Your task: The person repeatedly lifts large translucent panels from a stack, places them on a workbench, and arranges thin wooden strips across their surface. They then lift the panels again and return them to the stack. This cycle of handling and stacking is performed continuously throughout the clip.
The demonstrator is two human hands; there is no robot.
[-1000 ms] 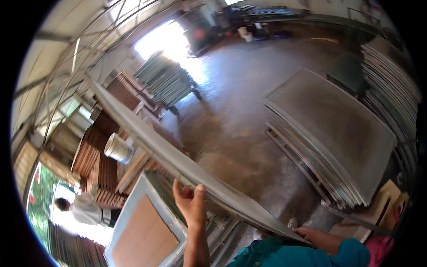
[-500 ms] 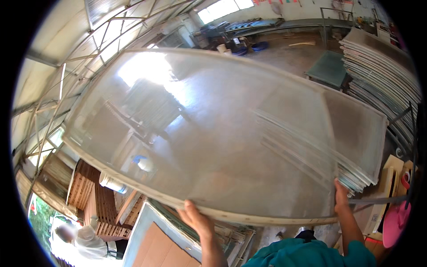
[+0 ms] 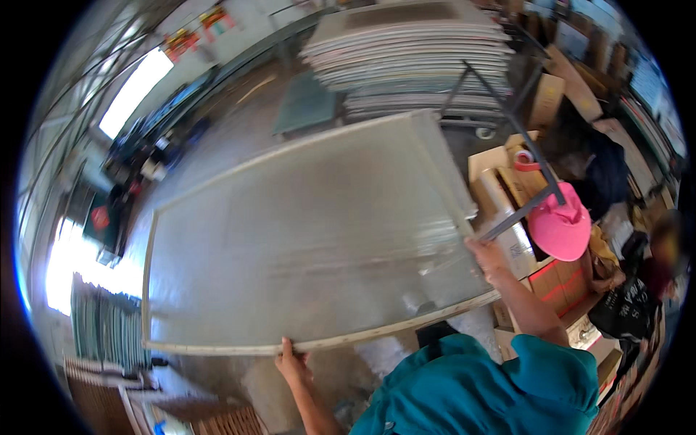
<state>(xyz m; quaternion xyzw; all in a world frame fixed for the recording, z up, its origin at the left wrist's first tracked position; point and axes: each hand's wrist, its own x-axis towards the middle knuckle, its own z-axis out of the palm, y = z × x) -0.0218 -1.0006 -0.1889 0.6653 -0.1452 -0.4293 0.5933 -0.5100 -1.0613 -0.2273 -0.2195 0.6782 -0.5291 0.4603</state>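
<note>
A large translucent screen panel (image 3: 304, 239) in a pale frame spans the middle of the view, tilted before me. My left hand (image 3: 293, 362) grips its near edge, thumb on the frame and fingers curled around it. My right hand (image 3: 487, 257) holds its right-hand edge higher up. A dark metal bar frame (image 3: 522, 214) stands just beyond my right hand, with a pink cap (image 3: 558, 228) beside it and cardboard boxes (image 3: 558, 286) below.
A tall stack of framed screens (image 3: 406, 51) stands on a wheeled rack behind a green table (image 3: 304, 101). More panels (image 3: 101, 326) and wooden racks (image 3: 225, 422) are at the lower left. Bags (image 3: 620, 312) and leaning boards (image 3: 623, 145) crowd the right side.
The panel has gone from nearly edge-on to broad-side, then moved rightward with me as my view turned right. My hands stay on its edges. The white-shirted person has left view.
</note>
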